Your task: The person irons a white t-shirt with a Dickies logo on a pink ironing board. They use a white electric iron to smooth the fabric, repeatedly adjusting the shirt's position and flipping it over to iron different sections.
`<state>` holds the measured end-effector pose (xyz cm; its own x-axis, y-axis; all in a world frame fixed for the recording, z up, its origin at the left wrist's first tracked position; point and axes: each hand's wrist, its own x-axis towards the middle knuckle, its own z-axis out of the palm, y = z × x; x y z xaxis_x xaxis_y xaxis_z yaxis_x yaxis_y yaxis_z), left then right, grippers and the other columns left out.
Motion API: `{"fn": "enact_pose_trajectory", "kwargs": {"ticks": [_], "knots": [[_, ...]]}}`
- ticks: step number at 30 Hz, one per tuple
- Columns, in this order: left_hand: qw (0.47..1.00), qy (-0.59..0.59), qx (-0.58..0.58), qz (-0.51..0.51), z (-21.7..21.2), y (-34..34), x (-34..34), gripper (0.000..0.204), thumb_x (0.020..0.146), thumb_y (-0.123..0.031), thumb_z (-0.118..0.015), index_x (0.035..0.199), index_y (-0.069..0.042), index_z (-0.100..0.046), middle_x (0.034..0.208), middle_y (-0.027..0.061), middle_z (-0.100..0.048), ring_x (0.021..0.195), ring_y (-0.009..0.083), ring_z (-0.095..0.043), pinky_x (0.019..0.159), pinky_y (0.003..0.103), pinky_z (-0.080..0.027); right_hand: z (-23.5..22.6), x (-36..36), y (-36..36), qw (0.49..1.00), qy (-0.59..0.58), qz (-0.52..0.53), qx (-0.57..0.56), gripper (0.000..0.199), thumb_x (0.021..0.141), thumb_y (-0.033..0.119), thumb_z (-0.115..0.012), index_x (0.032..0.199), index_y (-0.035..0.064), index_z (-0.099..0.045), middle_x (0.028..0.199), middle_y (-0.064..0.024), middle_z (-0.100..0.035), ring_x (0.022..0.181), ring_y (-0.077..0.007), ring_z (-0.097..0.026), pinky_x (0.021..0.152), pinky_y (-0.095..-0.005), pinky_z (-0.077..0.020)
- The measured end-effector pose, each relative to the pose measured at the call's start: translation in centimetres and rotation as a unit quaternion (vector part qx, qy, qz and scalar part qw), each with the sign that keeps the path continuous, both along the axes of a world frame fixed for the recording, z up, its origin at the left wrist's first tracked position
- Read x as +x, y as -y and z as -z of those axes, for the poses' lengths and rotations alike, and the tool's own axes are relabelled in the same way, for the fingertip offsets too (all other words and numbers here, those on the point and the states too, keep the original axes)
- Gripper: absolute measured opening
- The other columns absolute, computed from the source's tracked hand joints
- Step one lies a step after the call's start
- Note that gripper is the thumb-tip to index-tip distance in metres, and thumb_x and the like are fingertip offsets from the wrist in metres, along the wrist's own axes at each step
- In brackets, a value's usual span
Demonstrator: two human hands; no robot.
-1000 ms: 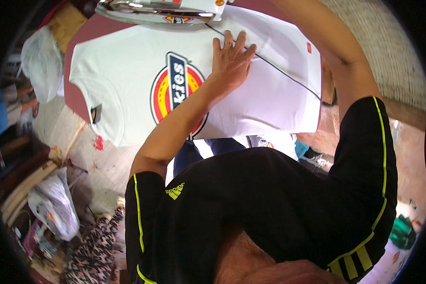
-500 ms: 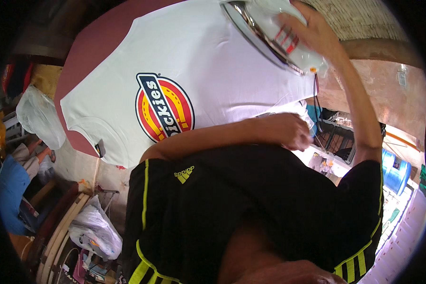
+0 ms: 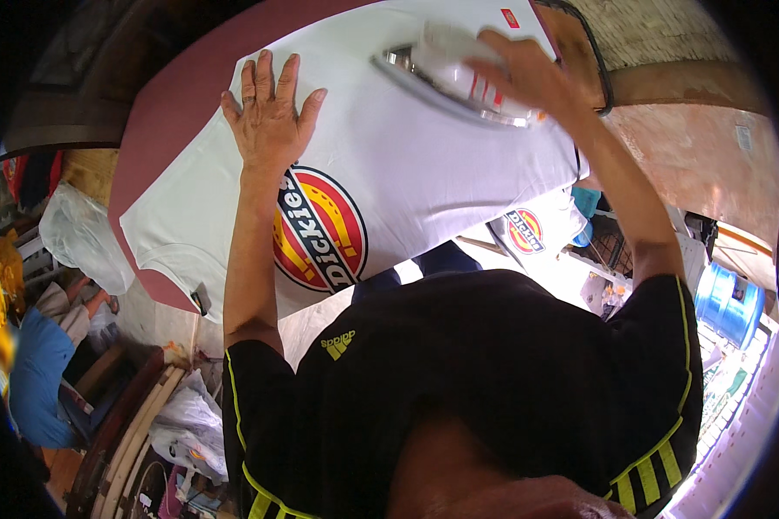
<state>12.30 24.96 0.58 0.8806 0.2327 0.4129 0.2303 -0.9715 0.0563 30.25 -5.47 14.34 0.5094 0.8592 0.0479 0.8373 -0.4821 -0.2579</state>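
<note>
A white T-shirt with a round red, yellow and dark blue print lies spread over a maroon padded board. My left hand rests flat on the shirt above the print, fingers spread. Farther right, my right hand is closed round the handle of a clothes iron with a pale body and a shiny metal edge. The iron, slightly blurred, is over the plain part of the shirt, its tip pointing left. A small red tag shows near the shirt's far edge.
Another white cloth with a similar print is below the board's right side. A blue water jug stands at the right. Clear plastic bags hang at the left, near a person in blue. A dark cord shows at the shirt's right edge.
My left hand has gone from in front of my chest to the left and now lies flat on the shirt. The iron in my right hand has shifted left.
</note>
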Motion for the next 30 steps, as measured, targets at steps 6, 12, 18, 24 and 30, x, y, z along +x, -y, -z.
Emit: {"fn": "enact_pose_trajectory", "kwargs": {"ticks": [6,12,18,24,30], "knots": [[1.0,0.017,0.011,0.003,0.5,0.2,0.2,0.062,0.098,-0.066,-0.041,0.151,-0.034,-0.042,0.161,0.0058,-0.036,0.15,0.0287,-0.029,0.116,0.067,-0.019,-0.1,9.7,-4.6,0.989,0.063,-0.019,0.135,0.042,0.095,0.037,-0.061,0.104,-0.0035,-0.068,0.094,-0.029,-0.069,0.088,-0.0419,-0.069,0.078,-0.0487,-0.0536],[0.998,0.03,0.056,0.01,0.6,0.2,0.5,0.058,0.099,-0.057,-0.046,0.149,-0.027,-0.044,0.159,0.0083,-0.037,0.147,0.0285,-0.033,0.115,0.061,-0.025,1.0,6.6,-3.7,0.989,0.031,0.108,0.093,0.052,0.098,0.045,-0.054,0.11,-0.0045,-0.066,0.098,-0.0294,-0.069,0.094,-0.0418,-0.069,0.084,-0.0477,-0.0524],[0.996,0.029,0.078,-0.014,-2.8,2.5,0.4,0.053,0.097,-0.042,-0.057,0.138,-0.01,-0.055,0.149,0.0193,-0.048,0.141,0.033,-0.042,0.113,0.053,-0.034,4.3,-1.5,2.8,0.985,0.018,-0.054,0.163,0.038,0.095,0.036,-0.068,0.116,0.0051,-0.062,0.082,-0.0233,-0.069,0.072,-0.0411,-0.067,0.069,-0.0462,-0.053],[0.998,-0.028,0.047,-0.034,0.4,-0.9,0.7,0.068,0.096,-0.073,-0.035,0.152,-0.036,-0.04,0.163,0.0023,-0.032,0.153,0.0246,-0.023,0.12,0.06,-0.017,-0.8,-4.7,2.9,0.991,-0.035,-0.127,0.001,0.048,0.096,0.047,-0.061,0.114,0.003,-0.064,0.076,-0.0251,-0.068,0.075,-0.0405,-0.069,0.072,-0.0476,-0.0544],[0.996,-0.061,0.039,-0.059,-0.3,-0.6,-0.4,0.064,0.096,-0.07,-0.04,0.151,-0.038,-0.042,0.164,-0.001,-0.03,0.153,0.0214,-0.021,0.122,0.058,-0.015,-1.7,3.2,-2.0,0.979,-0.17,0.025,0.107,0.053,0.098,0.043,-0.056,0.111,-0.0083,-0.064,0.078,-0.025,-0.07,0.068,-0.0343,-0.073,0.065,-0.0441,-0.0586]]}}
